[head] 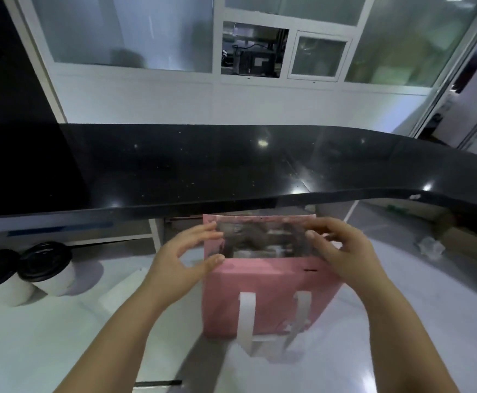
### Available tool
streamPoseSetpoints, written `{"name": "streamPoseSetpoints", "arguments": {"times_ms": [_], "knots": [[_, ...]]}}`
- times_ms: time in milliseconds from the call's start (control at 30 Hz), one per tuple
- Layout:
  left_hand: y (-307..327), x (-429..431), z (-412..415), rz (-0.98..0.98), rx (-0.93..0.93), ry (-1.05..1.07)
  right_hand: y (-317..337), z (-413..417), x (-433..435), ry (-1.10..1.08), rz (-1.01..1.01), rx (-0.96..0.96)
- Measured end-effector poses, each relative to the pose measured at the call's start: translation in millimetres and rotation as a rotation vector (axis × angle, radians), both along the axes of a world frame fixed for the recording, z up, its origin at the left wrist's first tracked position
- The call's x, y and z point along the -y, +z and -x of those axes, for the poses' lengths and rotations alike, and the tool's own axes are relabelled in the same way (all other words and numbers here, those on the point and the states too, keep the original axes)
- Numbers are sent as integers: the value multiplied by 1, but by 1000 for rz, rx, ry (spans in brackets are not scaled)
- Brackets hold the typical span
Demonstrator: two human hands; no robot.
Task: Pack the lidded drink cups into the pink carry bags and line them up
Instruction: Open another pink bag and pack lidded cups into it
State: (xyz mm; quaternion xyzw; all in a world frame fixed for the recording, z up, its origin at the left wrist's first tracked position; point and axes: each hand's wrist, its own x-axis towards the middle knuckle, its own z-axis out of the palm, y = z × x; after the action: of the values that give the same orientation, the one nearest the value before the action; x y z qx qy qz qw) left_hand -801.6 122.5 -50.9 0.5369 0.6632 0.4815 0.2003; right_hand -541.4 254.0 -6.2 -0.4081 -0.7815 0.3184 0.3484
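1. The pink carry bag [260,293] stood upright mid-tabletop [61,336], toward the far edge. Its mouth was open, and the inside was too blurred to read.
2. The hands were apart: the left hand [180,256] clasped the mouth's left end, the right hand [345,251] its right end.
3. Two lidded drink cups [47,268] stood side by side at the left edge.
4. My judgement: spread the mouth square, keep the base flat, then lower each cup upright.
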Motion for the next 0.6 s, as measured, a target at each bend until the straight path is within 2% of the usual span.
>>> {"name": "streamPoseSetpoints", "arguments": {"times_ms": [33, 100, 200, 300, 367, 467, 600], "knots": [[-6, 4, -1, -29, 37, 13, -7, -14, -2, -34, 36, -45], [-16, 10, -4, -59, 81, 12, -26, -34, 0, -31, 60, 8], [-25, 7, -7, -84, 197, 72, -49, -37, 10, 74, -32, 135], [-23, -13, 0, -55, 309, 130, -56, -26, 12, 15, -238, 248], [-24, -30, 9, 43, 303, 84, -56, -22, 7, -18, -314, 271], [-23, -46, 14, 152, 244, 99, -52, -18, -4, 11, -216, 244], [-21, -28, 6, 75, 156, 165, -51, -7, -25, -147, -318, 195]]}}
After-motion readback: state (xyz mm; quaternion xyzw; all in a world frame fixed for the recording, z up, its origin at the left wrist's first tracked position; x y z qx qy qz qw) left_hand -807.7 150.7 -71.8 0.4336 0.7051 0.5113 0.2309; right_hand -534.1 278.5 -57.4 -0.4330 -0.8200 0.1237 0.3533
